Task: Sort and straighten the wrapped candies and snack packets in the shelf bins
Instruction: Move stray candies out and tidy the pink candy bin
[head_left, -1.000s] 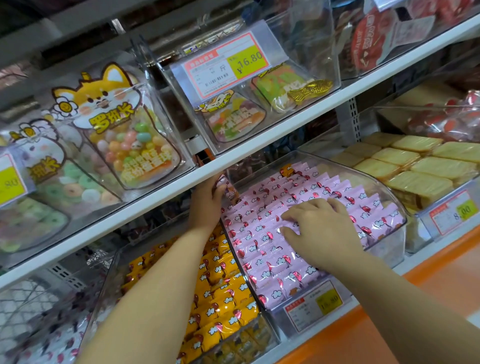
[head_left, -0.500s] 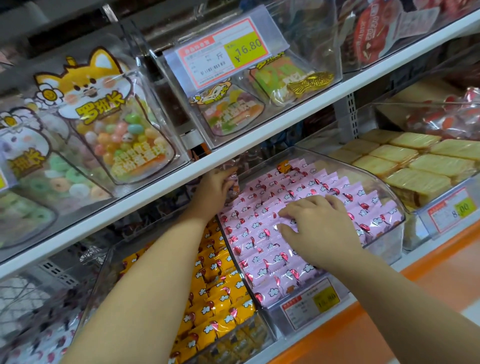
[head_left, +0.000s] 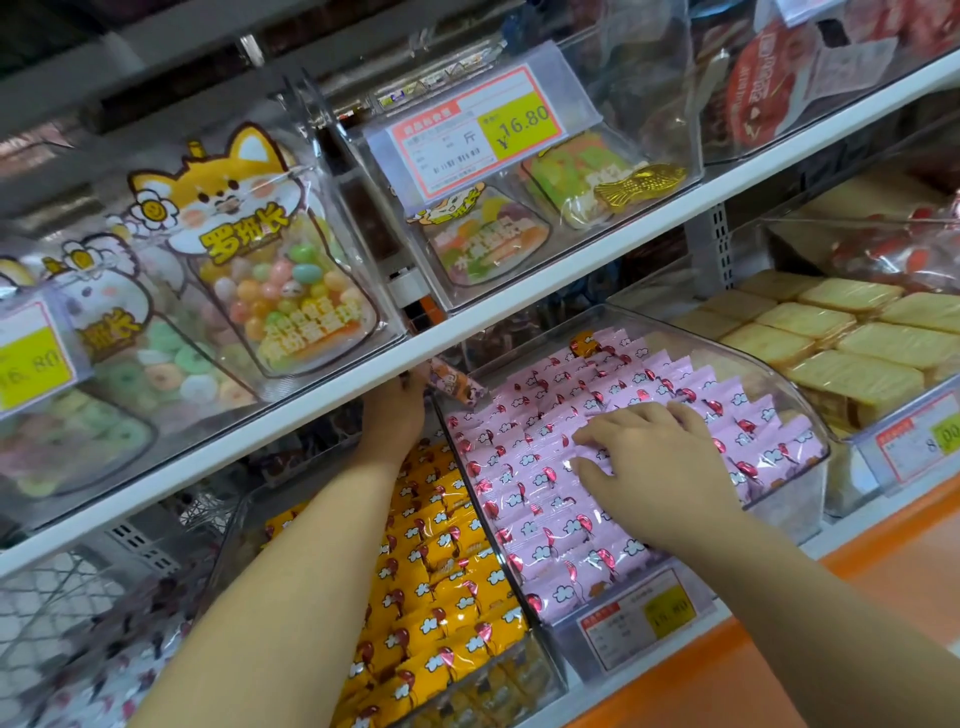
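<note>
Upward, left hand (head_left: 393, 418) around brown packet (head_left: 457, 387); right hand (head_left: 660, 467) flat, fingers relaxed, on pink candies (head_left: 530, 499).

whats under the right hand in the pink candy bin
Rows of pink wrapped candies fill the clear bin, and the right hand rests on them. The candies directly beneath its palm and fingers are covered.

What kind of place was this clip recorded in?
Most likely a shop's candy and snack aisle: a white shelf stands above clear bins full of wrapped pink packets, and printed price tags, one reading 16.80, are fixed to the bin fronts.
</note>
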